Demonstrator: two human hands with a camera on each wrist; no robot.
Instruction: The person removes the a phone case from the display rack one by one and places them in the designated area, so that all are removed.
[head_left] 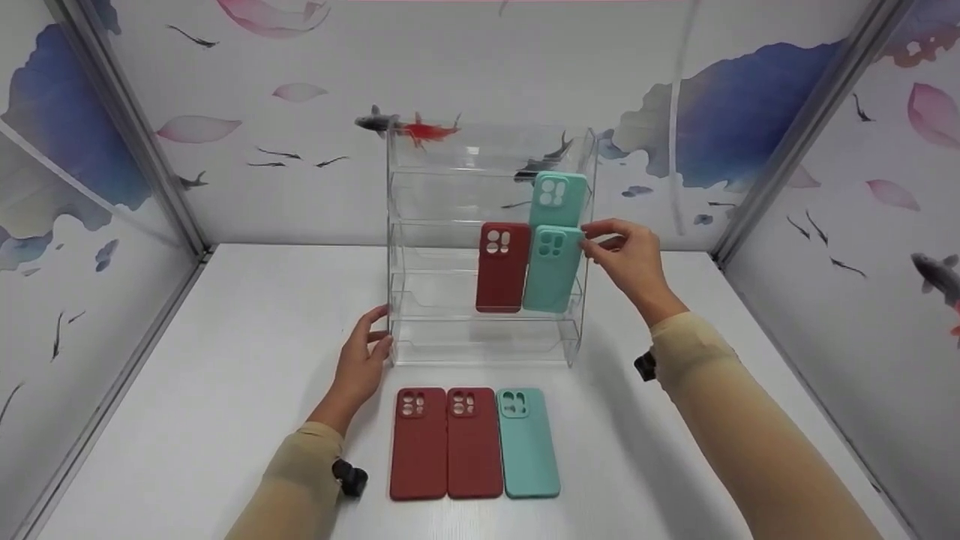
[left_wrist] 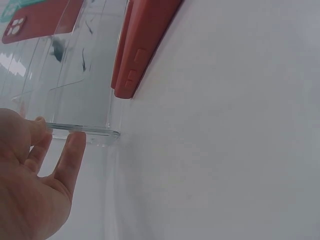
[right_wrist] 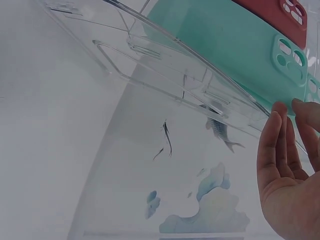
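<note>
Person's right hand [head_left: 628, 259], grip pinching the upper corner of a mint-green rectangular phone case [head_left: 553, 276], left hand [head_left: 361, 361] gripping one side of the clear plastic tiered rack [head_left: 484, 334] holding it

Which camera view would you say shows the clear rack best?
The head view, which takes in the whole clear rack. The left wrist view shows only part, by the left hand; the right wrist view, mainly one side.

A white tabletop [head_left: 217, 360] is forming the base surface. A printed back panel [head_left: 300, 206] is standing behind it, displaying blue patches [head_left: 750, 112], pink petals [head_left: 199, 128] and fish [head_left: 375, 121]. Grey metal posts [head_left: 139, 142] are separating it from the similarly printed left panel [head_left: 112, 300] and right panel [head_left: 885, 337].
</note>
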